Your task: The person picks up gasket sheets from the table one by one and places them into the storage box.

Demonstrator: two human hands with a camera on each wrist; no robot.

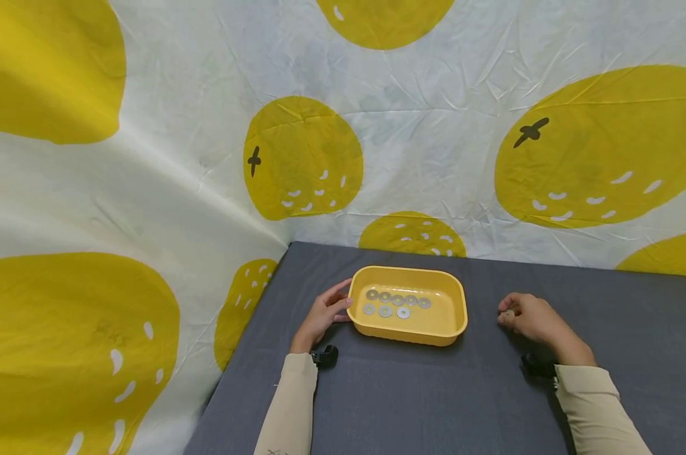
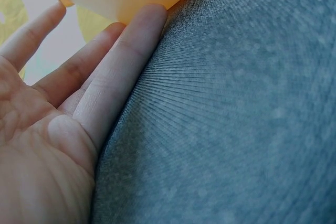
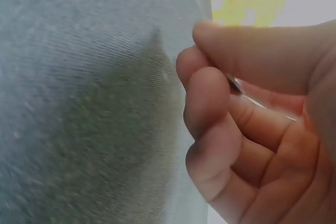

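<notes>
A yellow plastic tray [image 1: 451,325] with rounded corners lies on the dark grey cloth. Flat metal washers [image 1: 398,301] lie inside it in two rows, the nearer row having three. My left hand [image 1: 320,316] is at the tray's left end, with its straight fingers [image 2: 126,61] against the outer wall and a fingertip at the rim. Off to the tray's right, my right hand [image 1: 533,319] pinches a washer [image 1: 508,313] between thumb and curled fingers, close over the cloth. In the right wrist view only a thin metal edge shows, the rest hidden by the fingers.
The grey cloth [image 1: 405,398] covers the table surface. Behind it and on the left hangs a white sheet [image 1: 434,145] printed with big yellow fruit. Each wrist wears a black strap-on camera, the left one [image 1: 326,357] beside the beige cuff.
</notes>
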